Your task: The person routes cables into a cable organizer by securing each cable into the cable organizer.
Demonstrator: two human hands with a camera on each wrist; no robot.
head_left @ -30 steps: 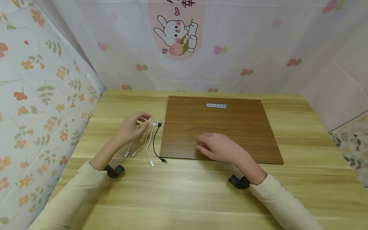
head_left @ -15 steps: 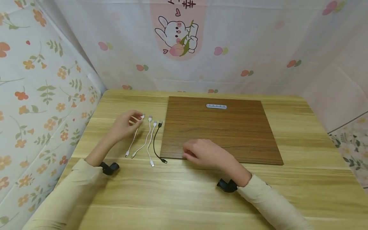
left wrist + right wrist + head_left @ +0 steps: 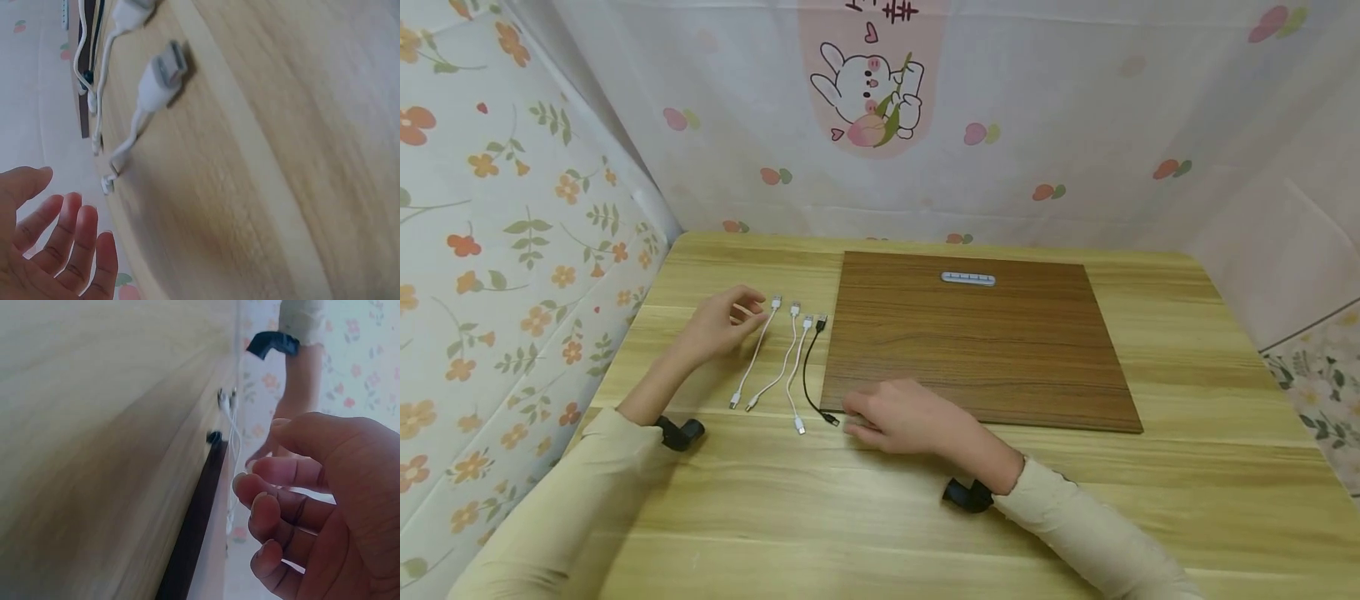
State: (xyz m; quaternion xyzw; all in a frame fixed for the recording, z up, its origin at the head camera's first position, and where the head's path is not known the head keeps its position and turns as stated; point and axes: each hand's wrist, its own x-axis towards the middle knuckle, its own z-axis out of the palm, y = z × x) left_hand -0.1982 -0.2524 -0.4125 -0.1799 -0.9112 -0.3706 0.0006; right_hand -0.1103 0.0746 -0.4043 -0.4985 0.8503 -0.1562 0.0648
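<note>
Three white USB charging cables and a short black one lie side by side on the table: the leftmost white cable (image 3: 777, 303), the second white cable (image 3: 795, 310), the third white cable (image 3: 807, 322) and the black cable (image 3: 822, 325). My left hand (image 3: 718, 327) hovers left of the leftmost one, fingers relaxed around nothing. In the left wrist view, that cable's small plug (image 3: 157, 87) points toward the camera, apart from the left hand (image 3: 56, 247). My right hand (image 3: 902, 418) is over the board's front edge, right of the black cable's lower plug, its fingers loosely curled with nothing in them.
A dark brown wooden board (image 3: 985, 342) lies on the light wood table (image 3: 820, 525), right of the cables. Near the board's far edge is a small pale blue-white strip (image 3: 967, 278). Patterned cloth curtains (image 3: 1045, 108) hang behind and at the left.
My left hand has released the leftmost white cable's upper plug and drawn slightly left; it was earlier at the second cable's plug. The right hand has moved left and nearer across the board.
</note>
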